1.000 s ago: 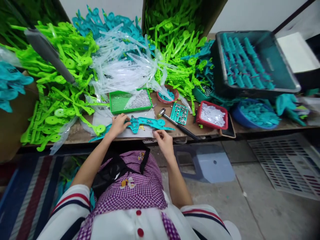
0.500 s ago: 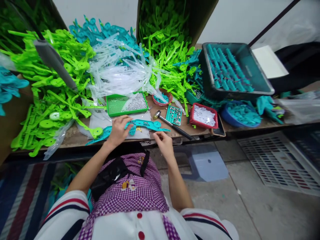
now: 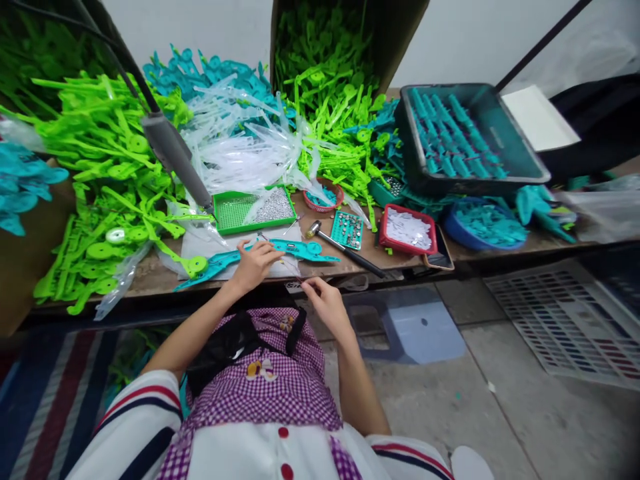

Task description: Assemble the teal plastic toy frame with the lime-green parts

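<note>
A long teal plastic part (image 3: 300, 250) lies on a grey cloth at the front of the wooden bench (image 3: 150, 273). My left hand (image 3: 255, 263) rests on the middle of that part, fingers curled over it. My right hand (image 3: 323, 301) hovers at the bench's front edge, just below the part's right end, with thumb and fingers pinched together; I cannot tell whether something small is between them. A hammer (image 3: 343, 248) lies just right of the part.
A green tray (image 3: 253, 208) of small metal pieces sits behind the cloth. Piles of green, teal and clear plastic parts crowd the back. A red bowl (image 3: 325, 195), red tray (image 3: 409, 230), blue bowl (image 3: 485, 227) and dark crate (image 3: 465, 137) stand to the right. A grey powered tool (image 3: 175, 160) hangs at left.
My left hand slid right along the teal part toward its middle. My right hand drew back off the bench edge. The hanging grey tool swung rightward in view.
</note>
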Available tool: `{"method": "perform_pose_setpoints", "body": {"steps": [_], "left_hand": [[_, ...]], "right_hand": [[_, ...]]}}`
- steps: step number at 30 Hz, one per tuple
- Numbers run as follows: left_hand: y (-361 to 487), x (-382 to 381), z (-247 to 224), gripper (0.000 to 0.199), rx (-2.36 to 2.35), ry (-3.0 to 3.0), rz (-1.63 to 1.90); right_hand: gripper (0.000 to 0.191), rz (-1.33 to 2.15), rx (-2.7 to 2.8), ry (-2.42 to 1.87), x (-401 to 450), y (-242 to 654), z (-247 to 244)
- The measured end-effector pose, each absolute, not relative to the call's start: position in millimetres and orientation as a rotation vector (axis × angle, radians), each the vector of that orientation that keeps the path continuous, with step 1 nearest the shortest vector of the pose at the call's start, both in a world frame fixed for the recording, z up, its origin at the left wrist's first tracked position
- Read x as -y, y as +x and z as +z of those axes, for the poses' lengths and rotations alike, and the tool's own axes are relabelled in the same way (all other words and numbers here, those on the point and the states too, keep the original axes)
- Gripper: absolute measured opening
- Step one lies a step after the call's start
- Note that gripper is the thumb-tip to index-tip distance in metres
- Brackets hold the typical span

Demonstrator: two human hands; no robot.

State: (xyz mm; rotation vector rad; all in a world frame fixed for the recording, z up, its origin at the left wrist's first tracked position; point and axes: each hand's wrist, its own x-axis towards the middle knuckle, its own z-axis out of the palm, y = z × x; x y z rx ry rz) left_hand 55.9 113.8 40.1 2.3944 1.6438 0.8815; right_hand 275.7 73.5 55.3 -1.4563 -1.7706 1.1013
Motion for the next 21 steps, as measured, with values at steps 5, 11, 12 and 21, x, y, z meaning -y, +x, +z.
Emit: {"method": "perform_pose_setpoints", "body": {"steps": [5,11,12,21], "left_hand": [[34.9,-122.2,35.7,0.024,-1.799,2.317,0.928],[28.7,-118.8,24.9,0.024,-1.806,2.309,0.918],[29.0,-119.1,24.1,0.024,-1.802,2.313,0.913],[21.0,-120.8,18.4,0.024,-1.896,2.236,0.918]], "right_hand": [[0.035,1.242,1.713,-1.461,-66.6,303.8,62.9],[0.037,1.14,1.575,-1.473,-77.1,323.9,82.1],[0.037,1.127,1.574,-1.469,-80.0,324.0,83.8],[0.037,0.954,1.734,-1.507,-90.4,302.3,67.9]]}}
